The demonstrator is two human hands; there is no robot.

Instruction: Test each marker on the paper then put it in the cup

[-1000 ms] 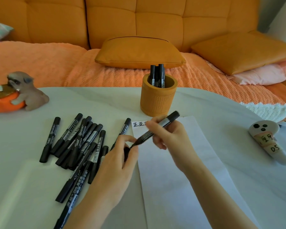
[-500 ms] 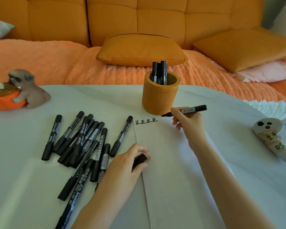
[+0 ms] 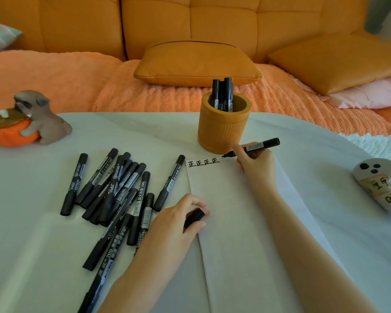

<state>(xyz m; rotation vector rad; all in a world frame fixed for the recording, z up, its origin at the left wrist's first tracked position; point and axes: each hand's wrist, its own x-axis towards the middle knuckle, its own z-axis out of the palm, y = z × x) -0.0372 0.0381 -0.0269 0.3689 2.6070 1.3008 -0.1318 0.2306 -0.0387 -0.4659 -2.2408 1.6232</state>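
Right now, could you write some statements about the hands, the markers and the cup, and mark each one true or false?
1. The right hand holds an uncapped marker near the top edge of the paper. True.
2. The left hand is empty. False: it holds a black marker cap.
3. The orange cup has no markers inside. False: several black markers stand in it.
4. Four black characters are written on the paper. True.
5. The loose markers lie to the right of the paper. False: they lie to its left.

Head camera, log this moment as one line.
step: test stroke | right hand: holds uncapped marker, tip at paper top | left hand: holds cap | cup: markers inside
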